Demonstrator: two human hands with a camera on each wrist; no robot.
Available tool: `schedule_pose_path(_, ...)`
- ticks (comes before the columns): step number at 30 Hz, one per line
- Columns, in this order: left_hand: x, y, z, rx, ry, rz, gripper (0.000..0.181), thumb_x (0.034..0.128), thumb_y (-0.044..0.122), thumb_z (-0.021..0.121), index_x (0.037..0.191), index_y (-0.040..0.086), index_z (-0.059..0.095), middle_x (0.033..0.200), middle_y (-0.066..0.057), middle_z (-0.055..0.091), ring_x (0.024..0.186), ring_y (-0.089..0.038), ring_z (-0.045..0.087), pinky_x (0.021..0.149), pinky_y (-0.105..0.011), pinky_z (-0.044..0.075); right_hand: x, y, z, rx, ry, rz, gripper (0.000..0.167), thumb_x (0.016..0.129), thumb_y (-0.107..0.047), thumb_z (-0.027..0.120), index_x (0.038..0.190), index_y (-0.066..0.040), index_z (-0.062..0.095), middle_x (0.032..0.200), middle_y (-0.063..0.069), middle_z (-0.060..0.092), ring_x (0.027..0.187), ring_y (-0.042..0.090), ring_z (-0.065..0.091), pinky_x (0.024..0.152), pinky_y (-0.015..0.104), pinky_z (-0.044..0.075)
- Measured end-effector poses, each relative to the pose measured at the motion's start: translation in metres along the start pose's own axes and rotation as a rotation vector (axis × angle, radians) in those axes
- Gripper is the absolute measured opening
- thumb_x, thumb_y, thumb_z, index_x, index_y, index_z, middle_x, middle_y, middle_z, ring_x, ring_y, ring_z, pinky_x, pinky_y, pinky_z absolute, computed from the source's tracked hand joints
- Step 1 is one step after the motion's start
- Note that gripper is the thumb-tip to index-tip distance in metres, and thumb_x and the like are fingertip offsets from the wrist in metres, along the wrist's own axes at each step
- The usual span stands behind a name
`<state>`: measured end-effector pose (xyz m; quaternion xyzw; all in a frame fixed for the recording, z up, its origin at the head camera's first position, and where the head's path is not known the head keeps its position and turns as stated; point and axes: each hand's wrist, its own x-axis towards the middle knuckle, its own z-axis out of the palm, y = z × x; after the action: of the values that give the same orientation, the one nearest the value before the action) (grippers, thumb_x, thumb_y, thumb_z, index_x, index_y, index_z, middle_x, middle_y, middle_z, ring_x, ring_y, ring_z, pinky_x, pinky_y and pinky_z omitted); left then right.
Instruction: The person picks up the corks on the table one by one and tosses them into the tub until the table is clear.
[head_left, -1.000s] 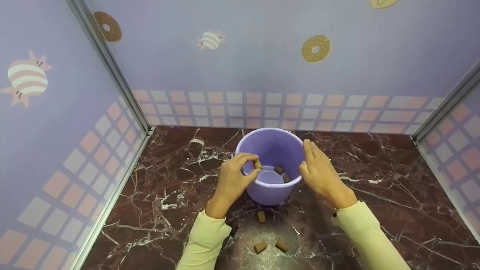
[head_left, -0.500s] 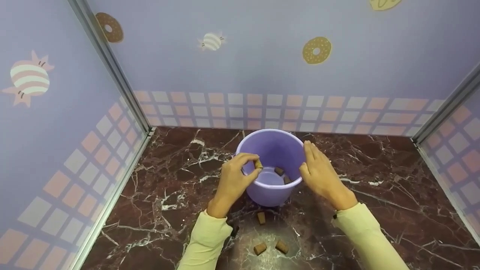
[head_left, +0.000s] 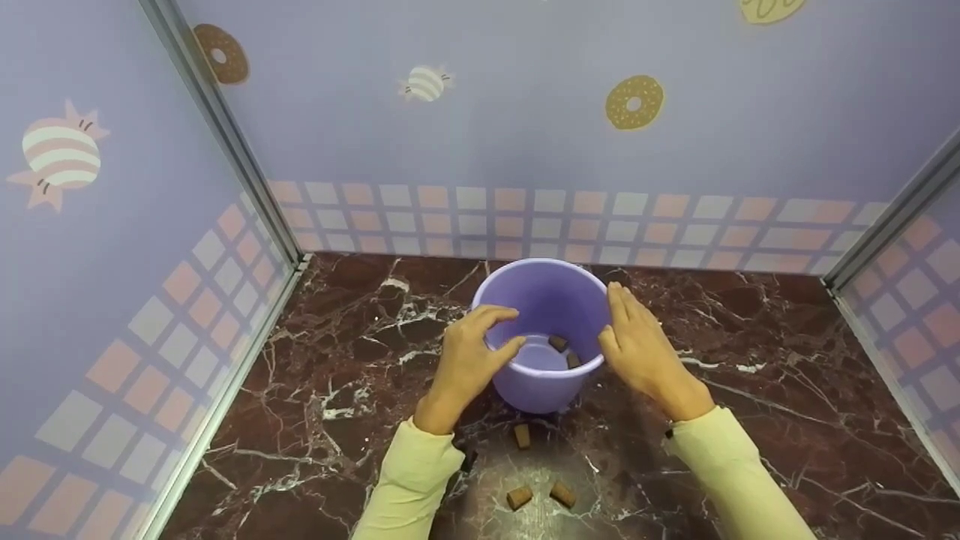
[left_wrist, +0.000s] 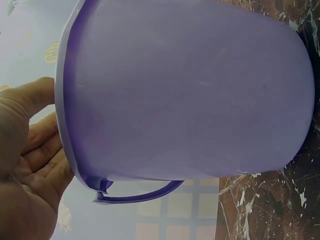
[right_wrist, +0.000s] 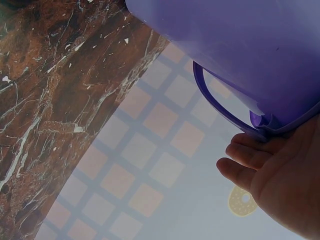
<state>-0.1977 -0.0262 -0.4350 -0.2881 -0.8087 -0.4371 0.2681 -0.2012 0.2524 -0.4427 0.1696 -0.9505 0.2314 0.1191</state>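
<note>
L hand (head_left: 466,360), thumb & fingers apart, at rim of purple bucket (head_left: 540,393); R hand (head_left: 646,358), fingers straight, at opp. side; 2 corks (head_left: 558,343) visible inside, 3 on marbled tbl (head_left: 315,465)

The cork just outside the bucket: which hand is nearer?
Left. The left hand is above and left of the cork; the right hand is farther off, at the right of the bucket.
</note>
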Motion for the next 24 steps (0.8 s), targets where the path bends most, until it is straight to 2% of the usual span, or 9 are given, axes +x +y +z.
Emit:
schedule_pose_path(7, 0.001, 0.002, -0.002, -0.013, -0.021, 0.003, 0.034, 0.0808, 0.005, 0.091, 0.111, -0.004, 0.078, 0.110, -0.014, 0.078, 0.103, -0.030, 0.075, 0.097, -0.039, 0.059, 0.000, 0.000, -0.001, 0.003, 0.000, -0.004, 0.066, 0.102, -0.011, 0.043, 0.158, 0.019, 0.025, 0.165, 0.037, 0.028, 0.155, 0.051, 0.025, 0.127, 0.059, 0.020)
schedule_pose_path(14, 0.001, 0.006, -0.006, -0.051, 0.006, 0.050, 0.032, 0.0815, 0.002, 0.090, 0.110, -0.004, 0.078, 0.110, -0.013, 0.078, 0.102, -0.029, 0.075, 0.097, -0.038, 0.059, 0.001, 0.001, -0.001, 0.000, 0.007, -0.009, 0.066, 0.102, -0.009, 0.045, 0.158, 0.019, 0.025, 0.165, 0.036, 0.028, 0.155, 0.051, 0.025, 0.127, 0.059, 0.020)
schedule_pose_path(24, -0.003, 0.016, -0.016, -0.048, 0.028, 0.068, 0.032, 0.0812, 0.004, 0.091, 0.111, -0.002, 0.079, 0.110, -0.013, 0.078, 0.106, -0.028, 0.075, 0.100, -0.035, 0.058, 0.000, 0.001, 0.000, 0.001, -0.006, -0.008, 0.067, 0.102, -0.010, 0.043, 0.158, 0.019, 0.023, 0.165, 0.036, 0.027, 0.155, 0.051, 0.024, 0.128, 0.058, 0.019)
